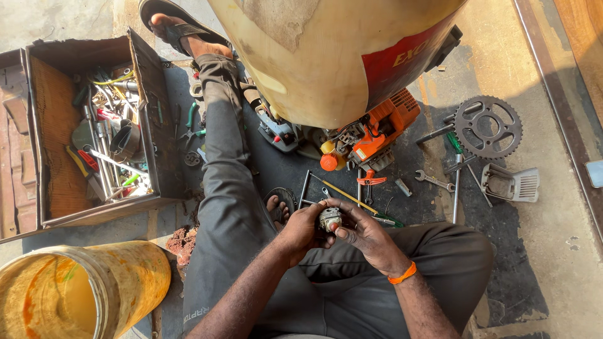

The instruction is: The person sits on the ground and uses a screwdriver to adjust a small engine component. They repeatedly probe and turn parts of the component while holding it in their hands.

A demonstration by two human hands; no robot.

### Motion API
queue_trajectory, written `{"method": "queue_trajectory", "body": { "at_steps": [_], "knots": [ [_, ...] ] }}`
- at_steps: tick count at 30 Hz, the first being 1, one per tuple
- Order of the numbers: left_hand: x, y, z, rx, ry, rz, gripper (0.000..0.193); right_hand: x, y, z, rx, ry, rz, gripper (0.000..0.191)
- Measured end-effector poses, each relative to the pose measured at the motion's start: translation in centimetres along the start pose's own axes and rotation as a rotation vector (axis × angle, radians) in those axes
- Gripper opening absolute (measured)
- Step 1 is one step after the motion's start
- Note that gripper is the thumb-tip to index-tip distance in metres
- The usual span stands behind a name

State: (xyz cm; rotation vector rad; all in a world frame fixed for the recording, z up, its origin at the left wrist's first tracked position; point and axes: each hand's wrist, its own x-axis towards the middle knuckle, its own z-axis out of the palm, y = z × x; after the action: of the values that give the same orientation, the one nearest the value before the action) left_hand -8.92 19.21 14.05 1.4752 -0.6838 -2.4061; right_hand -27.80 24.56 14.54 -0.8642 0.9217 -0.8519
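While both hands, left hand [303, 227] and right hand [366, 233], grip it, the small ribbed metal carburetor [330, 219] gleams dully.

bare concrete is lying open along the right of the frame past the sprocket [488, 126] and grille cover [512, 184]. loose spanners [433, 181] are crowding the centre mat, while the toolbox [94, 125] and yellow bucket [81, 292] are blocking the left.

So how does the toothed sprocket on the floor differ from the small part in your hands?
The sprocket lies flat on the floor, untouched; the small metal part is held up between the left hand and right hand. The sprocket is larger, a dark open ring with teeth; the part is compact, chunky and pale grey. Both look metal.
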Motion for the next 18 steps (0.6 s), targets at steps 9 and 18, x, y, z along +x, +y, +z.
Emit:
{"method": "queue_trajectory", "body": {
  "at_steps": [9,18],
  "knots": [
    [1.5,-1.5,0.0,0.046,0.027,0.040,0.046,0.1,0.1,1.6,-0.109,0.092,-0.100,0.050],
    [0.1,-0.5,0.4,-0.023,0.038,0.004,0.056,0.4,0.6,0.2,0.041,0.105,0.000,0.052]
  ]
}}
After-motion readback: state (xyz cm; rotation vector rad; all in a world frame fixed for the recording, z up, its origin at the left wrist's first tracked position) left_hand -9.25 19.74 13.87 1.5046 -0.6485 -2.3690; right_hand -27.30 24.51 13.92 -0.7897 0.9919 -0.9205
